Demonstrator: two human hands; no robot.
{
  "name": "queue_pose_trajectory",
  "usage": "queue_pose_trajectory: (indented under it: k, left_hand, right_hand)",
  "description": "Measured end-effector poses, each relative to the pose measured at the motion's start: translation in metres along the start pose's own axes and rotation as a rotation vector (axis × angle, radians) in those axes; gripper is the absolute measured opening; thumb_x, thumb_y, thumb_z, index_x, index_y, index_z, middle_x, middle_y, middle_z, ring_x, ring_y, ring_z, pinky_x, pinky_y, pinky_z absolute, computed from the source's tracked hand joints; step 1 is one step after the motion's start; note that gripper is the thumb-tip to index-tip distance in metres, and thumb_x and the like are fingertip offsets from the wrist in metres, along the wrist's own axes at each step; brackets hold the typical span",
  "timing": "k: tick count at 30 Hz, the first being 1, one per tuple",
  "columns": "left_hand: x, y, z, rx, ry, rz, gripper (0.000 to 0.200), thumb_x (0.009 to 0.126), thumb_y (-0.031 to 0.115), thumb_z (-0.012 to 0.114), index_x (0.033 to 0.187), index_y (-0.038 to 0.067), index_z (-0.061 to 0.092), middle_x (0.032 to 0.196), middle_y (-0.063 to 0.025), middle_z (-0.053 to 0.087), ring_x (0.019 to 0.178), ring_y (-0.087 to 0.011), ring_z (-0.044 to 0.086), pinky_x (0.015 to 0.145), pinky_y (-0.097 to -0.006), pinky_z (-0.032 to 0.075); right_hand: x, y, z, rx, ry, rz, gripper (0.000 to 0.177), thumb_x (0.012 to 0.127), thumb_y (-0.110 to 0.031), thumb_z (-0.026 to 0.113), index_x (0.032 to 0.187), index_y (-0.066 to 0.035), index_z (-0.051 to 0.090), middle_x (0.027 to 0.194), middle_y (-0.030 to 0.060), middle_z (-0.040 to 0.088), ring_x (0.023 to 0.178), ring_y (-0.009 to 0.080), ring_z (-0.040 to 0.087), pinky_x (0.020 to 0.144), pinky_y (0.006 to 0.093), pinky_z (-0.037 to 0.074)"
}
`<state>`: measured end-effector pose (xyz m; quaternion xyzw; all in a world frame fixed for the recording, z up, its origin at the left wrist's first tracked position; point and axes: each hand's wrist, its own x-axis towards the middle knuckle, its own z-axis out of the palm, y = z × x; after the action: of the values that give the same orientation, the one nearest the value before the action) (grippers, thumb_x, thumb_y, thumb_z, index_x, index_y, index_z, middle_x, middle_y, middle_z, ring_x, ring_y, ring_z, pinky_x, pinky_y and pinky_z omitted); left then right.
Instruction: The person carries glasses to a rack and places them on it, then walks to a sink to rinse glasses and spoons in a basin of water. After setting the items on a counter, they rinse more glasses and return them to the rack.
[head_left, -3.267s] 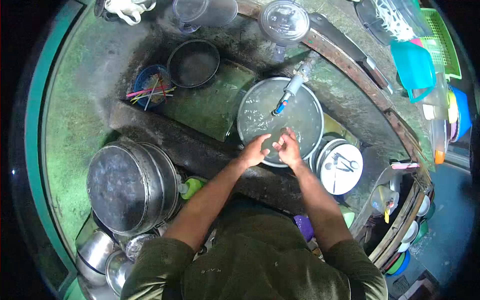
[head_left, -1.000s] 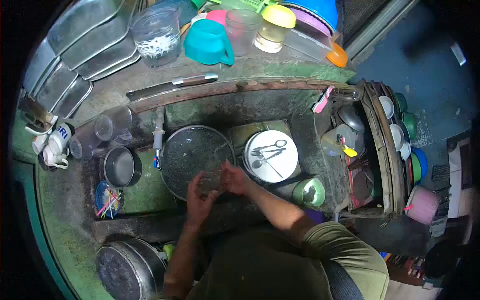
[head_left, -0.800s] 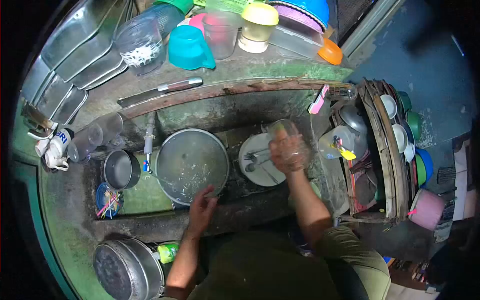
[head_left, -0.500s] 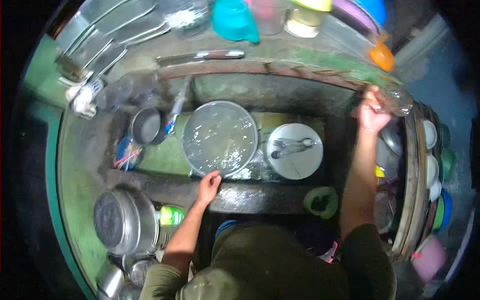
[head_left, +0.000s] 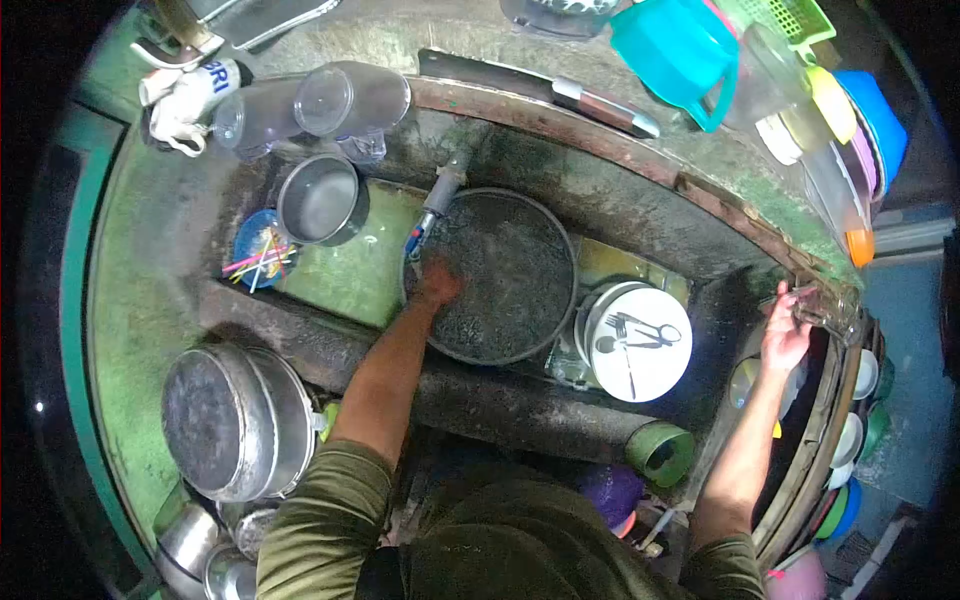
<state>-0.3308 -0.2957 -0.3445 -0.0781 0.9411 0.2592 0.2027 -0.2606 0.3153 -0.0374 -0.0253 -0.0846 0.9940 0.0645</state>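
My left hand [head_left: 440, 280] dips into a large round basin [head_left: 574, 290] of murky water, just below the tap [head_left: 440, 195]. The water hides its fingers, so whether they hold something cannot be made out. Far to the right, my right hand [head_left: 785, 340] grips a clear glass [head_left: 828, 308] at the corner of the sink, beside the rack. Right of the basin, a white plate [head_left: 640, 375] tops a stack, with forks and spoons [head_left: 640, 332] lying on it.
Left of the basin are a metal pot [head_left: 322, 200] and a blue bowl of straws [head_left: 262, 245]. A large pot [head_left: 240, 425] stands lower left. A knife [head_left: 600, 105] and a teal pitcher [head_left: 675, 55] rest on the back ledge. A green cup [head_left: 660, 453] sits at the front rim.
My left hand has gone from the basin's front rim into the water. My right hand stays at the right with the glass. The whole view has shifted and turned.
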Motion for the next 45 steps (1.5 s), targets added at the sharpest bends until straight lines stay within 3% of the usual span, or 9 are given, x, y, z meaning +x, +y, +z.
queue_pose_trajectory:
  k: [3, 13, 15, 21, 25, 32, 36, 39, 45]
  left_hand:
    - [0.014, 0.029, -0.016, 0.316, -0.404, -0.04, 0.071, 0.08, 0.04, 0.066, 0.134, 0.0, 0.042, 0.143, -0.0247, 0.033, 0.13, -0.0388, 0.037, 0.106, -0.0496, 0.032]
    - [-0.005, -0.058, 0.042, 0.393, -0.103, 0.468, 0.022, 0.086, 0.018, 0.052, 0.097, 0.004, 0.065, 0.095, -0.0196, 0.065, 0.093, -0.036, 0.063, 0.083, -0.0469, 0.05]
    - [-0.032, -0.028, 0.014, -0.067, -0.09, -0.001, 0.019, 0.084, 0.015, 0.053, 0.093, 0.003, 0.064, 0.093, -0.0206, 0.063, 0.092, -0.0375, 0.063, 0.086, -0.0488, 0.047]
    - [-0.09, -0.005, -0.099, 0.055, -0.021, 0.647, 0.014, 0.075, 0.008, 0.062, 0.088, 0.007, 0.063, 0.102, -0.0196, 0.062, 0.106, -0.0359, 0.057, 0.097, -0.0458, 0.041]
    - [-0.099, -0.005, -0.141, -0.516, 0.064, 0.662, 0.012, 0.075, 0.008, 0.069, 0.085, 0.007, 0.061, 0.118, -0.0133, 0.057, 0.119, -0.0325, 0.049, 0.101, -0.0418, 0.039]
    - [-0.096, 0.008, -0.117, -2.118, -0.611, -0.016, 0.024, 0.091, 0.02, 0.054, 0.106, 0.002, 0.06, 0.103, -0.0102, 0.064, 0.095, -0.0222, 0.062, 0.084, -0.0385, 0.05]
    - [-0.11, 0.023, -0.114, -2.289, -0.871, 0.146, 0.033, 0.091, 0.037, 0.052, 0.108, 0.011, 0.061, 0.101, -0.0077, 0.065, 0.096, -0.0238, 0.063, 0.08, -0.0463, 0.052]
    - [-0.117, 0.028, -0.119, -1.984, -0.815, -0.273, 0.033, 0.088, 0.024, 0.062, 0.115, 0.008, 0.05, 0.097, -0.0099, 0.062, 0.086, -0.0252, 0.064, 0.078, -0.0483, 0.053]
    - [-0.104, 0.019, -0.086, -1.028, 0.308, 0.556, 0.077, 0.071, 0.002, 0.069, 0.135, -0.001, 0.028, 0.13, -0.0199, 0.046, 0.125, -0.0304, 0.045, 0.108, -0.0385, 0.033]
  right_hand:
    - [-0.042, 0.043, -0.02, -0.455, 0.381, -0.104, 0.064, 0.095, -0.051, 0.036, 0.116, 0.008, 0.05, 0.124, 0.0308, 0.052, 0.109, 0.0386, 0.056, 0.099, 0.0517, 0.043]
    - [-0.085, 0.258, -0.066, -0.822, 0.697, 0.429, 0.041, 0.097, -0.047, 0.042, 0.105, -0.009, 0.053, 0.092, 0.0127, 0.066, 0.075, 0.0209, 0.063, 0.064, 0.0357, 0.054]
    - [-0.072, 0.301, -0.068, -0.954, 0.653, 0.594, 0.038, 0.098, -0.041, 0.044, 0.111, -0.006, 0.049, 0.092, 0.0113, 0.064, 0.072, 0.0195, 0.062, 0.064, 0.0341, 0.054]
    - [-0.042, 0.413, -0.058, -2.045, -0.262, 0.575, 0.047, 0.086, -0.028, 0.067, 0.126, -0.011, 0.048, 0.112, 0.0154, 0.059, 0.103, 0.0266, 0.059, 0.087, 0.0388, 0.049]
    - [-0.015, 0.464, -0.026, -2.21, -0.701, 0.319, 0.065, 0.081, -0.034, 0.072, 0.136, -0.015, 0.042, 0.127, 0.02, 0.051, 0.116, 0.0311, 0.052, 0.095, 0.039, 0.044]
    - [-0.009, 0.523, 0.041, -1.883, 0.034, 0.815, 0.068, 0.085, -0.04, 0.062, 0.138, -0.006, 0.036, 0.122, 0.0197, 0.056, 0.115, 0.0282, 0.054, 0.095, 0.0372, 0.043]
    - [-0.002, 0.526, 0.011, -2.235, -0.02, 0.869, 0.071, 0.082, -0.033, 0.062, 0.141, -0.006, 0.033, 0.12, 0.0202, 0.059, 0.108, 0.0319, 0.059, 0.094, 0.0368, 0.045]
    - [-0.014, 0.505, 0.011, -1.813, -0.189, 0.794, 0.067, 0.082, -0.025, 0.059, 0.142, -0.008, 0.032, 0.121, 0.0204, 0.058, 0.11, 0.0312, 0.058, 0.095, 0.0373, 0.045]
    - [-0.038, 0.511, 0.011, -1.981, -0.528, 0.522, 0.048, 0.077, -0.015, 0.064, 0.123, -0.008, 0.054, 0.12, 0.02, 0.06, 0.102, 0.0294, 0.064, 0.087, 0.0379, 0.05]
